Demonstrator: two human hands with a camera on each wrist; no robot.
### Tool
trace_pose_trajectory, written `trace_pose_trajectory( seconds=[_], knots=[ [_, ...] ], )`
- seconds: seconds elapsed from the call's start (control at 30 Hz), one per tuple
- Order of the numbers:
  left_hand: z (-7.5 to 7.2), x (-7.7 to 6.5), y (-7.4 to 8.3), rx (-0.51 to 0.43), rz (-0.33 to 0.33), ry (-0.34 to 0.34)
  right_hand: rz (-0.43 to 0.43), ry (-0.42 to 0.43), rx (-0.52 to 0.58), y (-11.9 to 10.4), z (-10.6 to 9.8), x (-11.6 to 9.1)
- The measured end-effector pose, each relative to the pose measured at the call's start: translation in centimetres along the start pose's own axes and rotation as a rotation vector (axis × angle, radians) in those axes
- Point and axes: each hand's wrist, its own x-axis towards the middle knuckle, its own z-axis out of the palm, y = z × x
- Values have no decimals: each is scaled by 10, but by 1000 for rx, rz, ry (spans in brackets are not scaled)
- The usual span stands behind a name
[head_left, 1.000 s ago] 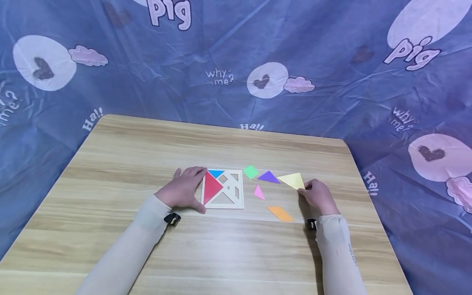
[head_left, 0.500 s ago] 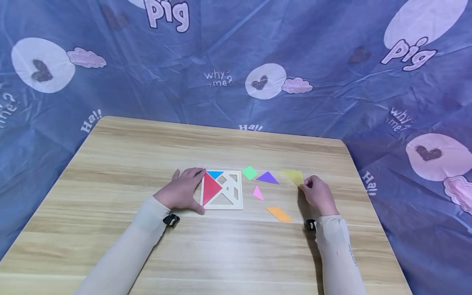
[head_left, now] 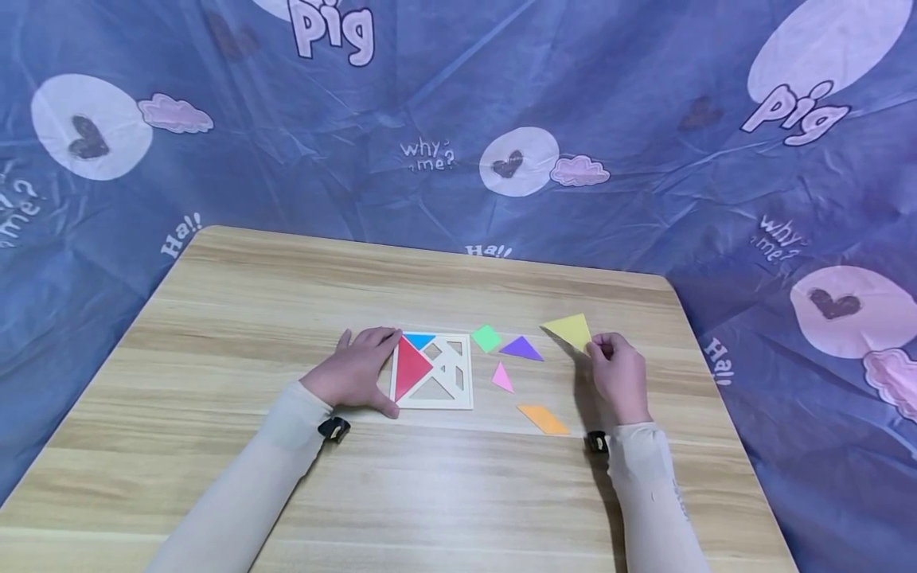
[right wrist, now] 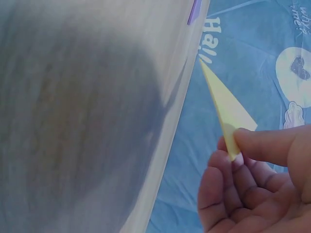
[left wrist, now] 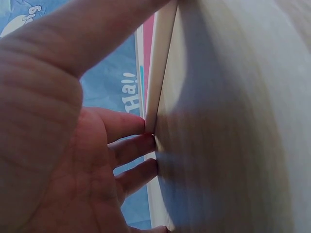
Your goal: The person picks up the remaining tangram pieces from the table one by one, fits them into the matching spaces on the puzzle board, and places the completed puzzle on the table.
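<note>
My right hand (head_left: 618, 378) pinches a yellow triangle (head_left: 571, 329) by one corner between thumb and fingers. In the right wrist view the yellow triangle (right wrist: 227, 104) is tilted and raised off the table, its far tip pointing away from the hand. My left hand (head_left: 356, 368) rests along the left edge of a white tangram tray (head_left: 470, 382), thumb at the near corner, fingers spread towards the far one. In the left wrist view those fingertips (left wrist: 141, 143) touch the tray's side. A red triangle (head_left: 411, 368) and a blue triangle (head_left: 419, 341) lie in the tray, beside several cut-out openings.
Between tray and right hand lie a green square (head_left: 486, 338), a purple triangle (head_left: 522, 348), a pink triangle (head_left: 502, 378) and an orange parallelogram (head_left: 543, 419). The wooden table (head_left: 430, 493) ends at a blue printed cloth (head_left: 358, 159) behind.
The yellow triangle, lying flat on the table at first, has been lifted and tilted by my right hand, which has risen slightly. My left hand and the tray stay in place.
</note>
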Motion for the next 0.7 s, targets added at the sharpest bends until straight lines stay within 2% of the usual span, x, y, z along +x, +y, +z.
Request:
trace_pose_trajectory(
  seconds=[0.27,0.7],
  knots=[
    [2,-2,3,-4,-6,8,-27,62,66,-4,5,-2],
    [3,-4,6,-8,-12,4,2,20,111,-16,9,-10]
  ],
)
